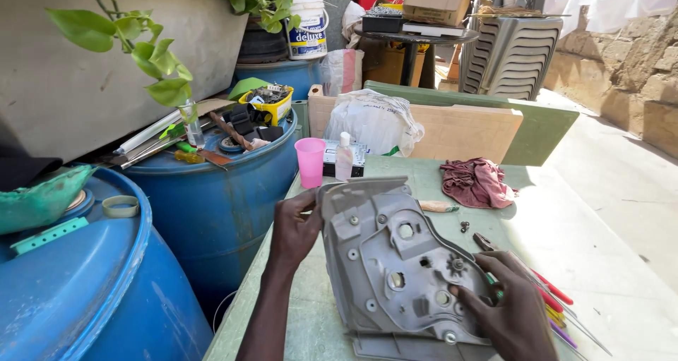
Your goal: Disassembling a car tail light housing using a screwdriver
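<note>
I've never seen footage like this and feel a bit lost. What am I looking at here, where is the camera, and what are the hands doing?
There is no machine here: the one picture comes from a camera worn on a person's head, looking down at that person's two bare hands.

The left hand grips the left edge of a grey moulded plastic panel with holes and screw points. The right hand rests on the panel's lower right part, beside a small toothed gear.

The panel sits on a pale green table. Also on it: a pink plastic cup, a small clear bottle, a crumpled dark red rag, pliers and several red-handled screwdrivers. Blue plastic barrels piled with clutter stand to the left.
</note>
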